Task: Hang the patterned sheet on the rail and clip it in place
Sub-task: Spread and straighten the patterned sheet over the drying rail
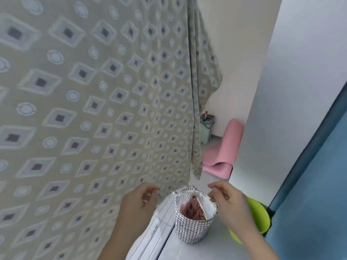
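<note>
Patterned sheet (93,109): hangs draped at my left, its rail out of view. Right hand (228,198) pinches the houndstooth basket (193,228) rim; left hand (140,201) curled loosely, holding nothing, beside the sheet. Clipping step, I judge: next, lift pink clips (191,211) out.

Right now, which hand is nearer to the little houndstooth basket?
Right. The right hand is at the houndstooth basket, fingertips on its upper right rim. The left hand hovers to the basket's left, apart from it, in front of the patterned sheet.
</note>
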